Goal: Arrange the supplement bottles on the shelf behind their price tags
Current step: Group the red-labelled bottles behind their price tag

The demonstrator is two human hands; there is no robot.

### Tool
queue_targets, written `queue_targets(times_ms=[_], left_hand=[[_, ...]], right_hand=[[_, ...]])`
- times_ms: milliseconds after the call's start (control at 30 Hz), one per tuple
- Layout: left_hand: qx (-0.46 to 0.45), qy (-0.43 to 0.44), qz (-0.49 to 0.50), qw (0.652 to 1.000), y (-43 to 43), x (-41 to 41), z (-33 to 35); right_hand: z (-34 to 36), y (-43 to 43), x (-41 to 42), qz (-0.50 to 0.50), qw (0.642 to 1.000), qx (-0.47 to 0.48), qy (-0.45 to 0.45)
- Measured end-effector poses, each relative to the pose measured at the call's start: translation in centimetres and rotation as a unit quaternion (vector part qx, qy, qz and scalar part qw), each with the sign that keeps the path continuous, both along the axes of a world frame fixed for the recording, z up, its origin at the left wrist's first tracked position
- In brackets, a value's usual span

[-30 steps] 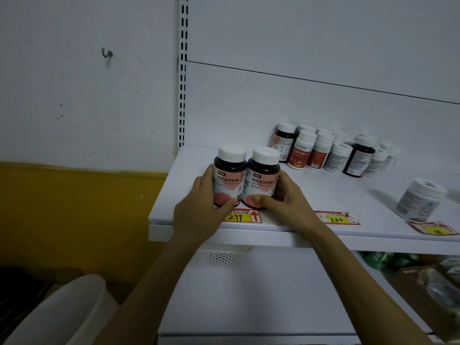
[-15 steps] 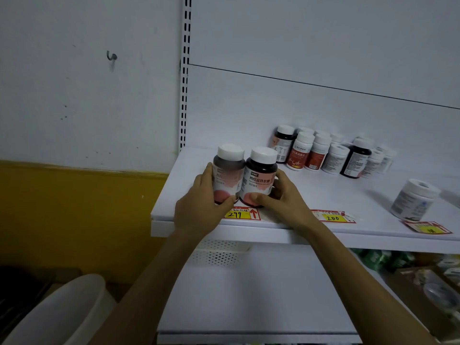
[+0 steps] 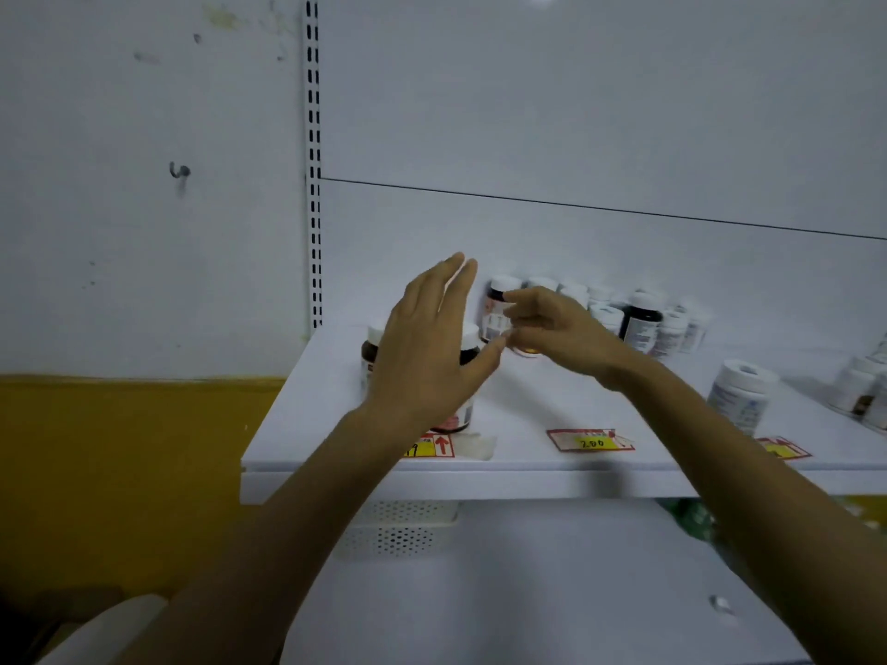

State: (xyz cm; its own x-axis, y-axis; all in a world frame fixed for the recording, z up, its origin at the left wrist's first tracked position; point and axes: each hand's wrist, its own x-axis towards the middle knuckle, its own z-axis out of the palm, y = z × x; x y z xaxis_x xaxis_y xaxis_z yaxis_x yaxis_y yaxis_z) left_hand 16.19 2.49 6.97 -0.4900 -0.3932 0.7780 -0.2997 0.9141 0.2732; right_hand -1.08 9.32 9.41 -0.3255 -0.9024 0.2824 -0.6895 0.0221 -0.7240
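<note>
- Supplement bottles, dark pair [image 3: 468,357]: white caps, upright, side by side at the near left of the shelf [image 3: 528,470], just behind the 299 price tag [image 3: 439,446]. Mostly hidden by the left hand.
- Left hand [image 3: 422,357]: open, fingers straight and together, raised in front of the pair. Whether it touches them cannot be told.
- Judgement: the pair looks placed, and the step in hand is the reach for the next bottle.
- Right hand [image 3: 557,333]: stretched far towards the left end of the far cluster [image 3: 641,321], fingers loosely curled beside a dark bottle [image 3: 499,300]. Blurred, so grip or mere approach cannot be told.
- Far cluster: dark and white bottles packed together against the back panel, well away from any tag.
- 200 price tag [image 3: 593,440]: near edge, middle, with no bottle directly behind it. Judgement: it is the likely next slot.
- Next move calls for closing on one bottle only and lifting it clear, since its neighbours stand touching and could topple.
- White bottle [image 3: 741,391]: upright, near right, just behind a third price tag [image 3: 782,448].
- Edge bottles [image 3: 859,391]: several at the far right, partly cut off.
- In the way: the open left hand sits close to the right hand's path back, and the dark pair stands near it.
</note>
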Motion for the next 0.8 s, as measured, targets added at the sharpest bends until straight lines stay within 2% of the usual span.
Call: queue_targets(times_ms=[133,233,400,533,667,800], left_hand=[[0.008,-0.026,-0.054,0.998,2.1,-4.8,0.2],[0.057,-0.045,-0.070,0.995,3.3,-8.2,-1.1],[0.135,-0.078,-0.029,0.987,2.6,-12.1,-3.2],[0.206,-0.102,-0.002,0.973,1.5,-14.9,-4.4],[0.273,-0.075,0.019,0.959,0.9,-17.4,-5.9],[0.300,-0.058,0.049,0.951,0.4,-18.0,-6.8]], right_hand=[[3.1,-1.4,-4.5,-0.028,0.988,0.062,0.140],[4.4,-2.8,-7.6,-0.045,0.951,0.126,0.278],[5.4,-5.2,-11.6,-0.056,0.898,0.180,0.397],[5.1,-7.3,-14.2,-0.037,0.877,0.188,0.440],[4.3,-9.1,-16.0,-0.007,0.874,0.184,0.451],[3.2,-10.8,-17.1,0.026,0.865,0.178,0.469]])
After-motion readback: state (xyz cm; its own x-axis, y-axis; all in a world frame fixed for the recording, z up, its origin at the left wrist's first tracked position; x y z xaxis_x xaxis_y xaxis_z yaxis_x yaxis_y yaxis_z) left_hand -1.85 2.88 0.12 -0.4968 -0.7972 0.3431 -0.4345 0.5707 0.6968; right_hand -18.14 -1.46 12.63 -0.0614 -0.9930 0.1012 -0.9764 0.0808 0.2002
